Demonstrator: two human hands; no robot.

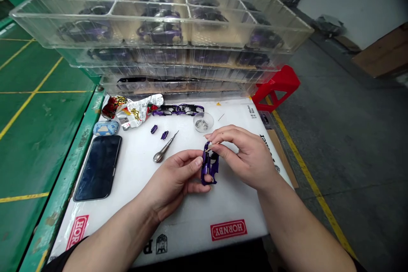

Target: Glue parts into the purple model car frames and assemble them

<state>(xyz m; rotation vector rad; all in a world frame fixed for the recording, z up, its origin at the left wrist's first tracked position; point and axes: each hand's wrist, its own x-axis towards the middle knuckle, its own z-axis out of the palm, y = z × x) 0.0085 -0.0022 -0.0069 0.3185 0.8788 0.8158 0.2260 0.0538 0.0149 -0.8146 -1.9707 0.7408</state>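
My bare forearms reached across a white plastic-covered desk. My left hand was curled, gripping a glossy purple model-car part above the desk, while my right hand was nearly closed, pinching a tiny pale piece against it. A silver-handled screwdriver lay nearby.

Left hand, right hand close; fingers curled (forearms bare)

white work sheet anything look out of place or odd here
The crumpled foil wrapper stands out: it lies at the far left of the white sheet, beside the purple model parts, like rubbish among work pieces. A loose thin sliver lies by the small clear dish.
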